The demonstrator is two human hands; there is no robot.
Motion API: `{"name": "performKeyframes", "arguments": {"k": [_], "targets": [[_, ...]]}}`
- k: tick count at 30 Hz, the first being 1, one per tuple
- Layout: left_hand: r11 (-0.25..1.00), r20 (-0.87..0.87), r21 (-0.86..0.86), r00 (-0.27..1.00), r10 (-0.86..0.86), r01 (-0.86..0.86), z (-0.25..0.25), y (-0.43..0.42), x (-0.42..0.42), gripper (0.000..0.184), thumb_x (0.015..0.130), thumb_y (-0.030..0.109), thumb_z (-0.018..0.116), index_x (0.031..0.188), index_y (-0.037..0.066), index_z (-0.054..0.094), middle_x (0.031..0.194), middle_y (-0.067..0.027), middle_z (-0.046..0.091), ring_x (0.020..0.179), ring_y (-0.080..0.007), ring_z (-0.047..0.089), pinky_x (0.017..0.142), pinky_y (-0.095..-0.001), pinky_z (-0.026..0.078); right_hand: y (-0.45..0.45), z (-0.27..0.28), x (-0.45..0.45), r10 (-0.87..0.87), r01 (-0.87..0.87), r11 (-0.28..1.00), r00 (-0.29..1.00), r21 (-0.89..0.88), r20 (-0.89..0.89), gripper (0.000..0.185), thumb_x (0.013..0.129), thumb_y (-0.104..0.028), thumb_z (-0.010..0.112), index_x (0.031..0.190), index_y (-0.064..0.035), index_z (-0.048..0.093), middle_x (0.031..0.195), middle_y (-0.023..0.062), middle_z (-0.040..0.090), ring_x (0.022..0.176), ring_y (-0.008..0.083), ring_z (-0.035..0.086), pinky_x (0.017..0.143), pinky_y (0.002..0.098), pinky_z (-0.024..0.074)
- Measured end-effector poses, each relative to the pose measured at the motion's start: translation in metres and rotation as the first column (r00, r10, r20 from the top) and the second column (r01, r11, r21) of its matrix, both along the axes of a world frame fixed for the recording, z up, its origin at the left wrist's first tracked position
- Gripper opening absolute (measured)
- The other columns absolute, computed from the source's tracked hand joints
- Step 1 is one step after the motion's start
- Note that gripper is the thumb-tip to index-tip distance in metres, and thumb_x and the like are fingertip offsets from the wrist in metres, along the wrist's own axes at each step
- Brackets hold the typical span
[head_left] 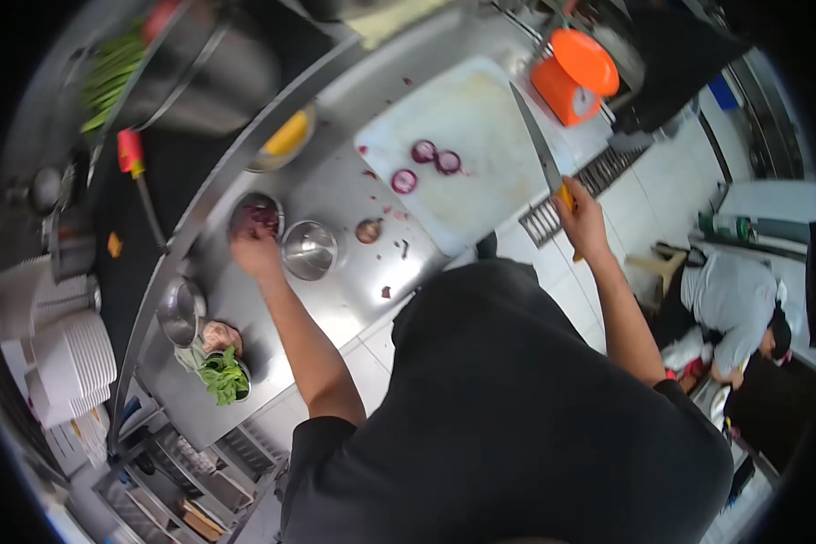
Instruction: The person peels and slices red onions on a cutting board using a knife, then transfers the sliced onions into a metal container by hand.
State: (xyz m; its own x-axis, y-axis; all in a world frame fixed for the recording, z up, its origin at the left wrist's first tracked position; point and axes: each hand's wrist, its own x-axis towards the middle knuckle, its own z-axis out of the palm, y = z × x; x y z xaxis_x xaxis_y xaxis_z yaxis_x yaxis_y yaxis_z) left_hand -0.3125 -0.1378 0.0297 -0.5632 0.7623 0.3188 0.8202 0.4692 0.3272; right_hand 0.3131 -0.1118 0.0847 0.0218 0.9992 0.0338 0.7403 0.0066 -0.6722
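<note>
My right hand [580, 222] is closed around the yellow handle of a long kitchen knife [535, 136], its blade angled along the right edge of a white cutting board [480, 208]. Several red onion slices [423, 151] lie on the board. My left hand [257, 251] reaches to a metal bowl [236, 210] holding dark red-purple pieces [263, 215]; its fingertips are hidden among them. Beside that hand stands a second metal bowl [309, 251], shiny inside. A brownish onion piece [369, 230] sits on the steel counter, with purple scraps around it.
An orange kitchen scale [571, 82] stands past the board. Along the counter's raised edge are a bowl with something yellow [286, 136], another metal bowl [181, 311] and leafy greens [223, 376]. Stacked white plates [72, 358] are at left. A seated person [725, 290] is at right.
</note>
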Motion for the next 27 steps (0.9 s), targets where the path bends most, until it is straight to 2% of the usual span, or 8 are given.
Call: {"name": "performKeyframes", "arguments": {"k": [2, 8, 9, 14, 18, 22, 24, 27], "targets": [[0.995, -0.088, -0.012, 0.991, 0.097, -0.099, 0.028, 0.001, 0.031, 0.024, 0.087, 0.018, 0.079, 0.108, 0.006, 0.079, 0.113, -0.0212, 0.073, 0.103, -0.0409, 0.07, 0.093, -0.0531, 0.056, 0.0, -0.013, 0.024, 0.025, -0.028, 0.999, 0.993, 0.025, 0.117, 0.045, 0.099, -0.018, 0.073, 0.14, -0.0025, 0.064, 0.116, 0.0238, 0.074, 0.107, 0.0427, 0.072, 0.09, 0.0449, 0.0574], [0.978, -0.132, 0.203, 0.991, -0.02, 0.047, 0.052, 0.013, 0.102, 0.023, 0.085, 0.011, 0.076, 0.107, 0.004, 0.078, 0.126, -0.0219, 0.068, 0.12, -0.0432, 0.064, 0.103, -0.0518, 0.051, -0.006, -0.006, 0.05, 0.172, -0.12, 0.974, 0.944, -0.191, 0.282, 0.046, 0.099, -0.02, 0.072, 0.144, -0.02, 0.065, 0.114, 0.0146, 0.07, 0.099, 0.0415, 0.07, 0.085, 0.0485, 0.0574], [0.97, -0.064, 0.231, 0.996, -0.062, 0.076, 0.056, 0.015, 0.111, 0.021, 0.085, 0.011, 0.076, 0.105, 0.005, 0.077, 0.126, -0.0206, 0.068, 0.121, -0.0423, 0.063, 0.104, -0.0519, 0.05, -0.016, -0.009, 0.057, 0.243, -0.207, 0.967, 0.925, -0.148, 0.292, 0.047, 0.099, -0.02, 0.072, 0.145, -0.0247, 0.065, 0.107, 0.0128, 0.068, 0.095, 0.0392, 0.07, 0.082, 0.0485, 0.0578], [0.958, -0.074, 0.191, 0.977, -0.202, 0.213, 0.054, 0.02, 0.166, 0.016, 0.084, 0.008, 0.077, 0.099, 0.008, 0.075, 0.126, -0.0189, 0.069, 0.12, -0.0403, 0.064, 0.105, -0.0504, 0.048, -0.047, 0.006, 0.081, 0.678, -0.623, 0.73, 0.711, -0.281, 0.186, 0.04, 0.096, -0.016, 0.074, 0.136, -0.0209, 0.073, 0.099, 0.008, 0.067, 0.088, 0.0301, 0.07, 0.075, 0.0431, 0.0582], [0.931, -0.024, 0.149, 0.943, -0.332, 0.332, 0.042, 0.031, 0.221, 0.021, 0.079, 0.005, 0.08, 0.099, 0.009, 0.075, 0.121, -0.0188, 0.07, 0.112, -0.0393, 0.067, 0.098, -0.049, 0.053, -0.031, 0.008, 0.079, 0.64, -0.611, 0.766, 0.756, -0.202, 0.138, 0.034, 0.095, -0.015, 0.074, 0.128, -0.0245, 0.078, 0.097, 0.0038, 0.067, 0.087, 0.0266, 0.07, 0.07, 0.0415, 0.0581], [0.902, 0.091, 0.139, 0.902, -0.423, 0.409, 0.031, 0.049, 0.264, 0.019, 0.081, 0.007, 0.081, 0.099, 0.008, 0.075, 0.111, -0.0165, 0.072, 0.105, -0.0354, 0.07, 0.089, -0.0459, 0.056, -0.002, 0.009, 0.091, 0.577, -0.566, 0.815, 0.812, -0.126, 0.089, 0.028, 0.094, -0.013, 0.076, 0.121, -0.0148, 0.076, 0.101, 0.0087, 0.069, 0.086, 0.0325, 0.071, 0.073, 0.0423, 0.0579], [0.92, 0.299, 0.019, 0.876, -0.379, 0.392, 0.047, 0.058, 0.295, 0.022, 0.084, 0.007, 0.079, 0.105, 0.007, 0.074, 0.114, -0.0168, 0.071, 0.103, -0.0355, 0.071, 0.088, -0.0475, 0.058, 0.003, 0.004, 0.106, 0.518, -0.501, 0.853, 0.847, -0.145, 0.118, 0.026, 0.096, -0.013, 0.075, 0.122, -0.0113, 0.072, 0.103, 0.011, 0.07, 0.088, 0.0355, 0.071, 0.074, 0.0426, 0.0579], [0.882, 0.32, -0.112, 0.857, -0.405, 0.459, 0.035, 0.067, 0.333, 0.033, 0.089, 0.008, 0.07, 0.122, 0.007, 0.068, 0.121, -0.0192, 0.069, 0.105, -0.0403, 0.072, 0.09, -0.0521, 0.06, 0.0, -0.007, 0.122, 0.379, -0.356, 0.916, 0.919, -0.183, 0.109, 0.026, 0.101, -0.016, 0.072, 0.125, -0.0073, 0.066, 0.109, 0.0153, 0.071, 0.091, 0.0403, 0.071, 0.075, 0.0443, 0.058]]}}
